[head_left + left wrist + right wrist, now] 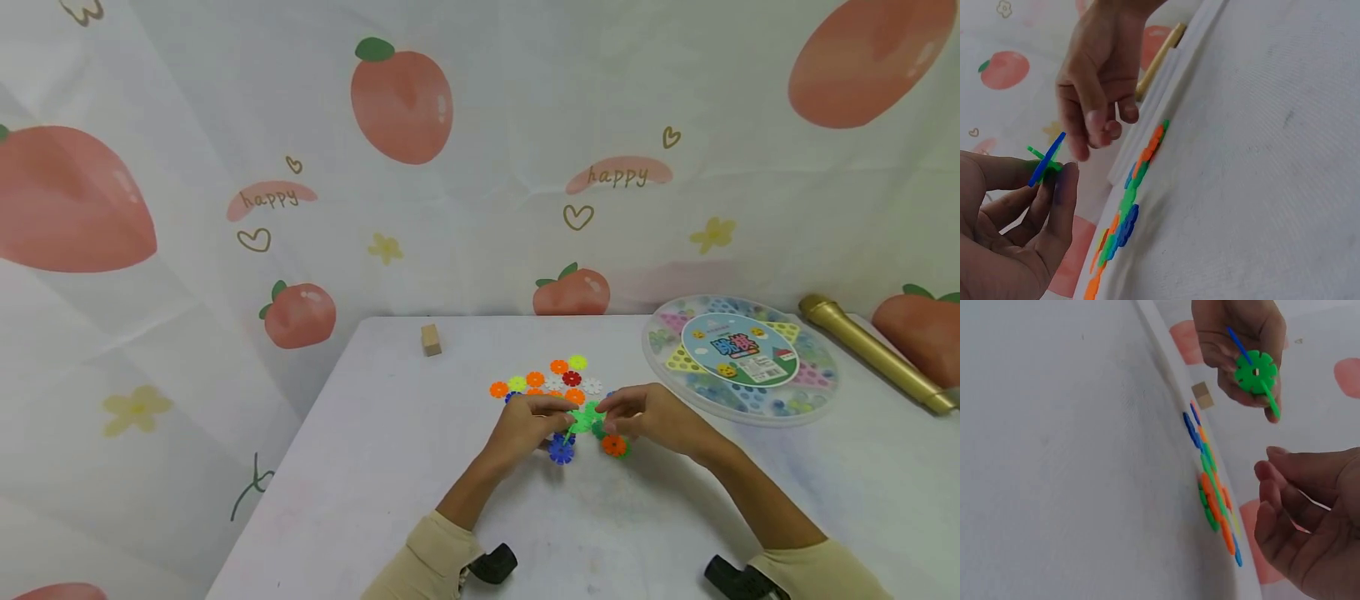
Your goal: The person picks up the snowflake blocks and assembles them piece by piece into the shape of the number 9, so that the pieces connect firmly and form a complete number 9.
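Observation:
My left hand (528, 429) pinches a small cluster of notched plastic discs. In the right wrist view a green disc (1246, 376) of that cluster faces the camera, with a blue disc and another green one edge-on. The left wrist view shows the blue disc (1045, 161) slotted across green. Close by on the right, my right hand (663, 421) hovers with loosely bent fingers (1269, 487) and nothing visible between them. Loose discs lie on the table below and behind both hands, among them blue discs (561, 452) and an orange disc (613, 447).
A round clear case (813, 400) with a printed label lies at the back right, beside a gold microphone-like stick (877, 354). A small wooden block (431, 340) stands near the back left edge of the white table (360, 467). A fruit-patterned cloth hangs behind.

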{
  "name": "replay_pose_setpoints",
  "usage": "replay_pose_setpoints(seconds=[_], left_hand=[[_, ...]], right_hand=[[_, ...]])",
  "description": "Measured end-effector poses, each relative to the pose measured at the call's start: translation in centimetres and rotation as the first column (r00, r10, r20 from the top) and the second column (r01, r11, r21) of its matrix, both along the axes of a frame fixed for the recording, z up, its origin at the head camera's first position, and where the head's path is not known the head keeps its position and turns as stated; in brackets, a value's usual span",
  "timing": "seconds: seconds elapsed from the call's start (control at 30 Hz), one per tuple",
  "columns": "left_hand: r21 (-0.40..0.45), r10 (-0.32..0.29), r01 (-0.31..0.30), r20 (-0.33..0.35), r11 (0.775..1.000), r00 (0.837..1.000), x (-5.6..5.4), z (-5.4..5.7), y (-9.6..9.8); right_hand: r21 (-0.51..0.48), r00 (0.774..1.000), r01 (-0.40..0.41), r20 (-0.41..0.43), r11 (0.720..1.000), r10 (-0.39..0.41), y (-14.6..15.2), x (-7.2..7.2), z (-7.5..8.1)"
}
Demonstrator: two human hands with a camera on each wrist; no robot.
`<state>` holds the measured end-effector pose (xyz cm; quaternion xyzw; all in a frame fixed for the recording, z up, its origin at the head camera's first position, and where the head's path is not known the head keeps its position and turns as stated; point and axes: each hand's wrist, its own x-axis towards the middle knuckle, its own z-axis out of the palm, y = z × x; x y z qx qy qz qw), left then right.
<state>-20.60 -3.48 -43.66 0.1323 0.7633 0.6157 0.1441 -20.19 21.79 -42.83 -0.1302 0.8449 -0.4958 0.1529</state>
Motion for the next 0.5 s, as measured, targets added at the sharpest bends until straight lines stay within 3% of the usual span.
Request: replay_pose_setpoints(seconds=[0.27,0.5], left_hand=[[0.016,-0.002,0.002,0.025,1.000,1.000,-0.1,0.1,-0.1],[0.026,-0.035,0.035,0.033,0.999,0.999,-0.1,0.2,-0.2]], right_hand=[[0.092,0.999,-0.051,-0.013,0.994,0.053,0.3,-0.4,-0.9],[0.156,0.999,-0.044,-0.007,0.987,0.045,0.2,-0.5,-1.4]])
